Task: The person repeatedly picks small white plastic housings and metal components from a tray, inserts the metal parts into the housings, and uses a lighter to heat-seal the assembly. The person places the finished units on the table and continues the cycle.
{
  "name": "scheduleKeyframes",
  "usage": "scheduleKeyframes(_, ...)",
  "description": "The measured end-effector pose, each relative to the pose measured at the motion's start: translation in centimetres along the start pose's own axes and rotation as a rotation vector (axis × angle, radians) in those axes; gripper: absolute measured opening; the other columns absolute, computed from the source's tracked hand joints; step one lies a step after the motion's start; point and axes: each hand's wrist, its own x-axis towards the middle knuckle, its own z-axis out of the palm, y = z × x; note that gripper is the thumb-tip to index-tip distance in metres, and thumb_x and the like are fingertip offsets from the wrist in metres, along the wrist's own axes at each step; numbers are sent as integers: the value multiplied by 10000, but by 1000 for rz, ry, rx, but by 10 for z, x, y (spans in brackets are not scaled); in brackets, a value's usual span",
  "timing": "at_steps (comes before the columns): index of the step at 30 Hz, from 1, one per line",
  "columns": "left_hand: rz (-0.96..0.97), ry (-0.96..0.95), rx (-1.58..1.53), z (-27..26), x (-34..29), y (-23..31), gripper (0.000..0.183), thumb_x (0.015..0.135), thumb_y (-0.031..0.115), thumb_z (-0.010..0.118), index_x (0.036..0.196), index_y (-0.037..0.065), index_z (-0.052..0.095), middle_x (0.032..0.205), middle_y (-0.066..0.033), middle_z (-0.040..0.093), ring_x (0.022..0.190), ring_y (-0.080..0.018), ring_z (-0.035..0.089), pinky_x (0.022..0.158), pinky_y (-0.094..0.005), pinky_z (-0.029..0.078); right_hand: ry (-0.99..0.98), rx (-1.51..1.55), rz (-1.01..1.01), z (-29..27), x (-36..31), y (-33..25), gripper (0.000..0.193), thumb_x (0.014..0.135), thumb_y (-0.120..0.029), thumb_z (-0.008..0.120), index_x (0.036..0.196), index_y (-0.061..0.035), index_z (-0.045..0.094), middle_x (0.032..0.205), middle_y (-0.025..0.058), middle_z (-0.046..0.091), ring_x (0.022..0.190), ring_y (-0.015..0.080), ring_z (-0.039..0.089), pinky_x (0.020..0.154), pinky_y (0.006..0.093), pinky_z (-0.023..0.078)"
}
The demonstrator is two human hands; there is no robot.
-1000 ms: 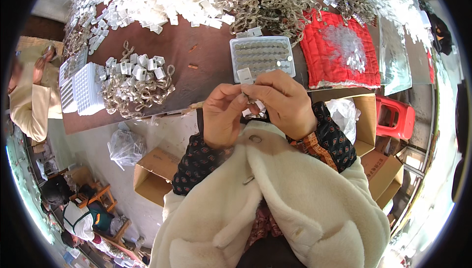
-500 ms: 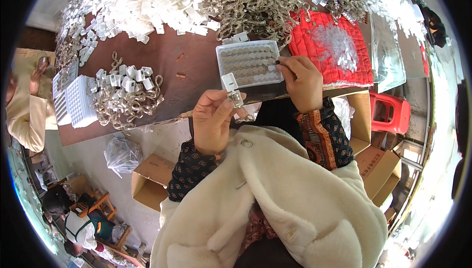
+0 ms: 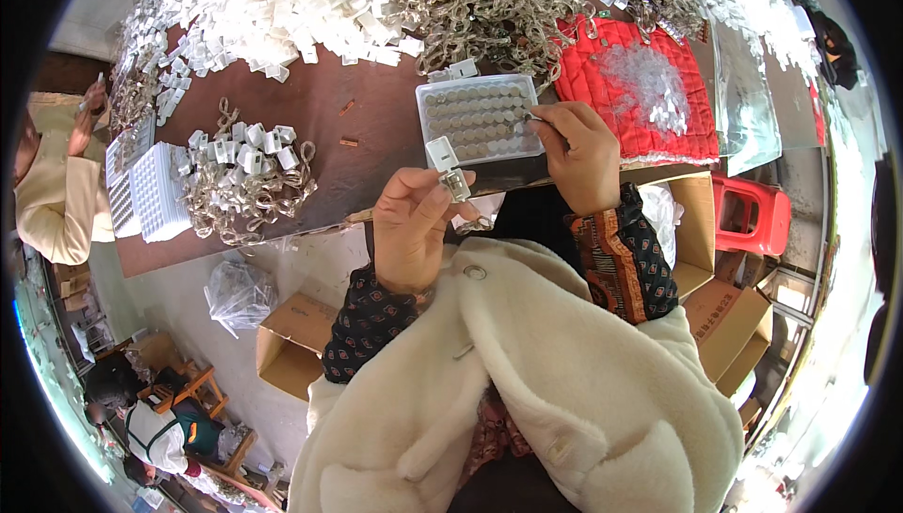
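My left hand (image 3: 411, 231) is closed, with thumb and fingers pinching a small white plastic battery case (image 3: 455, 184) in front of the table edge. Its white cover (image 3: 440, 153) stands up from the case, and metal shows inside. Thin clear wire (image 3: 477, 223) hangs below those fingers. Just beyond is a whitish plastic tray (image 3: 422, 109) with rows of round grey button cells (image 3: 475, 118). My right hand (image 3: 581, 154) reaches over the tray's right side, thumb and forefinger pinched on a button cell (image 3: 529, 118), which the fingertips partly hide.
White cases (image 3: 282, 10) and coiled wire bundles (image 3: 480, 5) heap at the back. Wired cases (image 3: 249, 170) and stacked white trays (image 3: 160, 193) lie left. A red cloth (image 3: 611, 80) bears clear pieces. Below are cardboard boxes (image 3: 296, 334) and a red stool (image 3: 750, 217). Another person (image 3: 61, 184) is far left.
My right fingertips have shifted slightly at the tray's right side, and a button cell now shows at them. My left hand keeps its hold on the battery case. The person at left has moved an arm.
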Motion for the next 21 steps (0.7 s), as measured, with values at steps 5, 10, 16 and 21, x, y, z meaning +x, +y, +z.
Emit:
scheduleKeyframes(5, 3, -15, -4, -1, 0, 1, 147, 981, 64, 592, 1123, 31, 572, 1172, -236, 667, 854, -226, 690, 844, -413, 563, -6, -87, -57, 6, 1, 0, 137, 828, -29, 712, 962, -59, 706, 897, 109, 670, 808, 323, 665, 692, 390, 543)
scheduleKeyframes(10, 2, -29, -77, 3, 1, 1, 141, 984, 14, 568, 1124, 22, 590, 1131, -210, 684, 918, -244, 698, 805, -394, 596, -77, 179, -141, -6, -4, -40, 136, 816, -3, 711, 943, -43, 685, 905, 107, 677, 781, 316, 664, 670, 384, 547)
scheduleKeyframes(16, -1, -21, -83, 5, -6, 3, 137, 988, 50, 584, 1121, 18, 587, 1025, -147, 694, 853, -232, 693, 782, -396, 590, -133, 295, -243, 0, -8, -78, 142, 823, 16, 693, 952, -19, 645, 889, 114, 673, 755, 319, 665, 644, 386, 548)
scheduleKeyframes(21, -26, -16, -162, 2, -16, 6, 151, 995, 75, 582, 1130, 12, 606, 1022, -128, 694, 846, -223, 684, 801, -396, 575, -257, 386, -189, -6, -9, -84, 163, 819, 20, 690, 974, -17, 656, 899, 114, 671, 758, 314, 669, 641, 381, 547)
